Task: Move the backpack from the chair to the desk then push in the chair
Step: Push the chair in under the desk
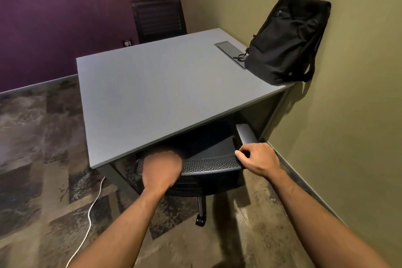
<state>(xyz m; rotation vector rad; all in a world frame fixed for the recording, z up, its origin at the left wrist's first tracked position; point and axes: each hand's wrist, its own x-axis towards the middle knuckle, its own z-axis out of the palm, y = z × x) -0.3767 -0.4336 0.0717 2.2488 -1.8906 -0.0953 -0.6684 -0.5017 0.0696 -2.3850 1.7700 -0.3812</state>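
Chair (208,166) mostly tucked under the desk (152,98); seat and base largely hidden by the desk top, only the mesh backrest top, one armrest (247,135), the post and a caster (199,221) show. Left hand (162,171) blurred, fingers curled over the top of the backrest, fingertips out of sight behind it. Right hand (257,160) closed around the backrest's right end, just under the armrest, thumb on the near side. Backpack (287,39) stands upright on the desk's far right corner, leaning against the wall, beside the recessed cable hatch (231,51). Second chair (158,18) at the far side, lower part hidden. White cable (90,213) on the carpet.
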